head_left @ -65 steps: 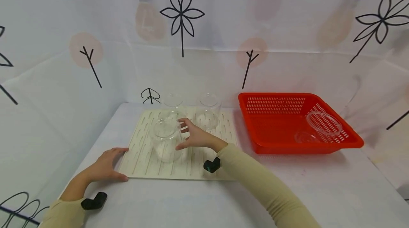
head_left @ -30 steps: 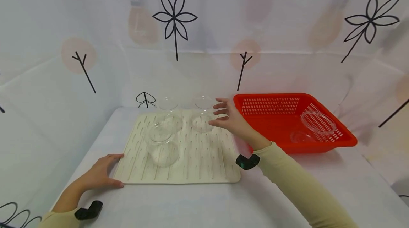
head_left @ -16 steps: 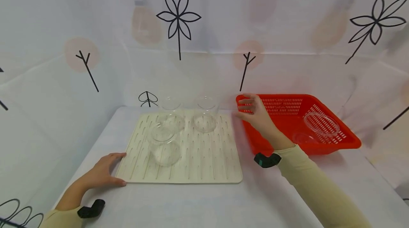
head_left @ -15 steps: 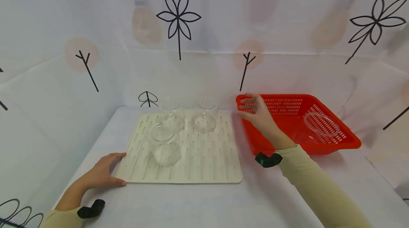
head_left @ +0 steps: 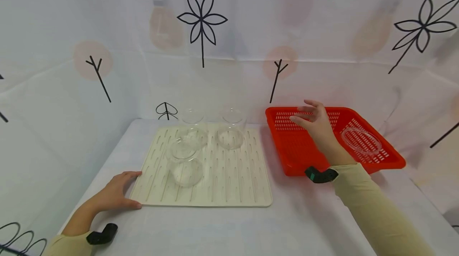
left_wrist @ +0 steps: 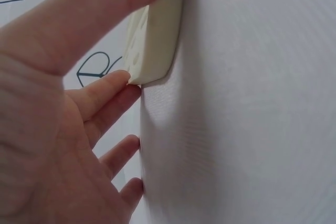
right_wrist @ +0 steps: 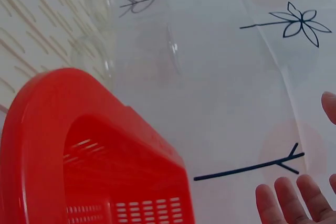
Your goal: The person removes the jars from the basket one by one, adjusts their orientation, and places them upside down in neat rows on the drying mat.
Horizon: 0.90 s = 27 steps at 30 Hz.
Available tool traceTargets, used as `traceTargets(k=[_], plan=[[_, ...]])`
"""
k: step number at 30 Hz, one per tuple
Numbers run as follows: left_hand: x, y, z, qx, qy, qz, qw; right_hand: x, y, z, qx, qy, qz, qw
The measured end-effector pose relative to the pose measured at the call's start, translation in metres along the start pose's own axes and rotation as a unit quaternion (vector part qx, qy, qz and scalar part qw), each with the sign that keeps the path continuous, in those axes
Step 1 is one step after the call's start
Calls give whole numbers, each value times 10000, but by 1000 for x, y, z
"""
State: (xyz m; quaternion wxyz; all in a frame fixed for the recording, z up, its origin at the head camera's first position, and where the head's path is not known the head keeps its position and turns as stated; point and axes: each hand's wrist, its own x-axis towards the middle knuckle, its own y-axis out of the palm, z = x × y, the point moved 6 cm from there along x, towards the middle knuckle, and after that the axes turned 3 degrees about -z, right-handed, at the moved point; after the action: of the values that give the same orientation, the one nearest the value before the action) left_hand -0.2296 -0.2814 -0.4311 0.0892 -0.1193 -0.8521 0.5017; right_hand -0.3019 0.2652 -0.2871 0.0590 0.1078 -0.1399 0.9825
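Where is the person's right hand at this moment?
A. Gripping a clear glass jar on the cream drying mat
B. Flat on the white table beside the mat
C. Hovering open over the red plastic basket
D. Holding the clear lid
C: the right hand hangs with fingers spread above the red plastic basket, holding nothing.
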Motion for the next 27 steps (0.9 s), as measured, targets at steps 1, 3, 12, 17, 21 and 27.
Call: traceTargets(k=[1,3,12,17,21,27], plan=[[0,0,0,-2,-19,7,10000,1,-3,-1,12,20,-19,10000],[1,1,0,-6,-41,15,10000,2,-9,-3,28,80,-42,10000],[3,0,0,-59,-106,71,9999,4,-36,-9,257,332,-269,9988],[1,-1,-1,-79,-85,52,9999,6,-55,-16,451,439,-579,9963],[1,0,0,-98,-123,91,9998,7,-72,-24,314,651,-890,9934],[1,2,2,-67,-163,83,9998,4,-93,-35,624,1040,-1421,9824]])
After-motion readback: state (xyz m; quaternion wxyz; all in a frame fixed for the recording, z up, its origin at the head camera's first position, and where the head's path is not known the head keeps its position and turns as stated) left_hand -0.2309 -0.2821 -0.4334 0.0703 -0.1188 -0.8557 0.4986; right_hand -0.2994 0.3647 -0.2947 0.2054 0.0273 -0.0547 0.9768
